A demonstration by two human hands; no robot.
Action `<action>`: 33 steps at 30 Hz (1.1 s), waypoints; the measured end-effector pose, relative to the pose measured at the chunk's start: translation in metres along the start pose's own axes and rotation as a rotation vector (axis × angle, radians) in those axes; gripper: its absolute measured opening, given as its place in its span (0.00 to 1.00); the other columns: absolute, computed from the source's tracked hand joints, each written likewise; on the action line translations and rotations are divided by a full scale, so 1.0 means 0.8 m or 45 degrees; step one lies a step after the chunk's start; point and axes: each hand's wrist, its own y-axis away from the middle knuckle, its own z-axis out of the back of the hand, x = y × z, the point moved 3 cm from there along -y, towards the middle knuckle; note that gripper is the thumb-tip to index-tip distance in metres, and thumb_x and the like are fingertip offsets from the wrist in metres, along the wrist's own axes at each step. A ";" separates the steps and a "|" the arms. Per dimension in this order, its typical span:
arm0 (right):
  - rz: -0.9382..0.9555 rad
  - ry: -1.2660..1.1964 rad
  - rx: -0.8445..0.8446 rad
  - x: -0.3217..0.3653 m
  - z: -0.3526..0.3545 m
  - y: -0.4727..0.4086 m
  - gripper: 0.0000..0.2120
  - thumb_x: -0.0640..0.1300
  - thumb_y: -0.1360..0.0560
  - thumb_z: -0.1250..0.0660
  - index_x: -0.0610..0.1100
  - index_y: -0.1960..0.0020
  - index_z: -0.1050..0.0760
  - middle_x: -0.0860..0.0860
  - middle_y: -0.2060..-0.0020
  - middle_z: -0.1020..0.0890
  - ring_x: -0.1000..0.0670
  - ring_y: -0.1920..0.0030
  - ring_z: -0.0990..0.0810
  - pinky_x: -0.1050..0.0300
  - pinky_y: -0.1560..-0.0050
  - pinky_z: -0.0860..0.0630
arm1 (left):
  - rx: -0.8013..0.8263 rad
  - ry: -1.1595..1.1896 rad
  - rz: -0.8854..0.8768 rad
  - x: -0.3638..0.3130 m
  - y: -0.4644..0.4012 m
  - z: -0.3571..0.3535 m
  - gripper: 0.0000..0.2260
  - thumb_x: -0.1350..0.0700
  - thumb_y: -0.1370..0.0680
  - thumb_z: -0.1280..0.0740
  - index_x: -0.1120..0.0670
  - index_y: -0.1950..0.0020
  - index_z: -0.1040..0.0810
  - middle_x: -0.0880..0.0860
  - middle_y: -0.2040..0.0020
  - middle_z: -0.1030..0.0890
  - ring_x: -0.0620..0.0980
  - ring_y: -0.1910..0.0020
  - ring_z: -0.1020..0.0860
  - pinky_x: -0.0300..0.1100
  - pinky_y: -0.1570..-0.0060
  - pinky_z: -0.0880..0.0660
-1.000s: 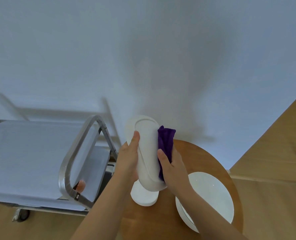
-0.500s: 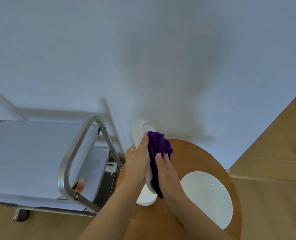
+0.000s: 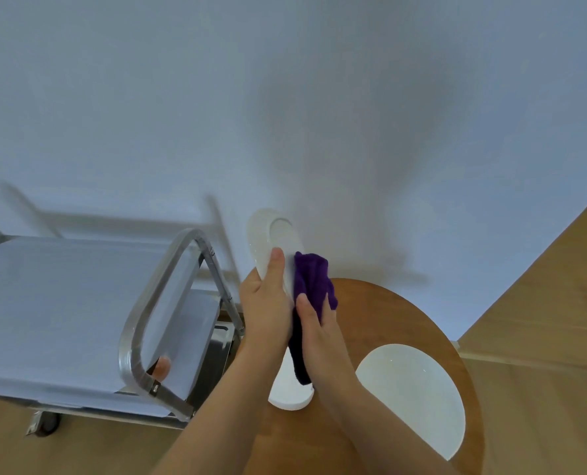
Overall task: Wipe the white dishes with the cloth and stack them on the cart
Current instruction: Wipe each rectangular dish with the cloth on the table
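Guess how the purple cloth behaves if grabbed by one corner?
Likely floppy: the purple cloth bunches into folds against the plate under the right hand, its tail hanging limp. Probably light and unlikely to slip, since it looks nappy.

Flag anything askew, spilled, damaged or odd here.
Nothing stands out. The left hand holds a white ceramic plate on edge while the right hand presses the purple cloth to it; no spills or breakage visible.

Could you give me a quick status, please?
Left hand holds white plate on edge. Right hand presses purple cloth to it. Cart unobstructed.
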 end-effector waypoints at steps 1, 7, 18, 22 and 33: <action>-0.031 -0.059 -0.028 -0.003 0.001 0.002 0.27 0.60 0.23 0.45 0.57 0.26 0.47 0.53 0.29 0.35 0.49 0.30 0.36 0.46 0.31 0.34 | -0.003 0.011 -0.001 0.001 0.000 0.000 0.08 0.47 0.21 0.36 0.47 0.56 0.20 0.43 0.63 0.15 0.41 0.63 0.17 0.32 0.69 0.23; 0.006 -0.227 -0.187 -0.011 0.036 -0.015 0.14 0.55 0.25 0.36 0.59 0.39 0.30 0.57 0.49 0.19 0.54 0.51 0.19 0.56 0.53 0.20 | -0.044 0.122 0.200 0.013 -0.007 0.014 0.25 0.37 0.30 0.32 0.52 0.41 0.24 0.51 0.48 0.17 0.51 0.51 0.18 0.45 0.57 0.21; 0.050 -0.383 -0.274 0.003 0.074 -0.032 0.15 0.40 0.33 0.25 0.54 0.51 0.25 0.57 0.61 0.16 0.55 0.60 0.17 0.63 0.66 0.22 | 0.049 0.309 0.557 0.026 -0.030 0.036 0.18 0.47 0.24 0.32 0.54 0.37 0.25 0.55 0.48 0.15 0.54 0.56 0.15 0.45 0.68 0.20; 0.288 0.095 -0.456 0.012 0.075 -0.030 0.16 0.45 0.33 0.25 0.58 0.53 0.29 0.61 0.60 0.21 0.58 0.57 0.21 0.65 0.62 0.24 | -0.130 -0.089 0.537 0.035 -0.030 0.043 0.38 0.45 0.24 0.31 0.47 0.21 0.50 0.58 0.25 0.37 0.54 0.49 0.22 0.45 0.63 0.19; 1.358 0.985 -0.310 -0.002 0.019 0.023 0.20 0.49 0.35 0.25 0.45 0.47 0.27 0.52 0.61 0.17 0.57 0.59 0.23 0.74 0.54 0.34 | 0.104 0.279 1.042 0.019 -0.025 0.034 0.29 0.40 0.26 0.32 0.62 0.40 0.32 0.65 0.53 0.21 0.61 0.59 0.20 0.51 0.65 0.24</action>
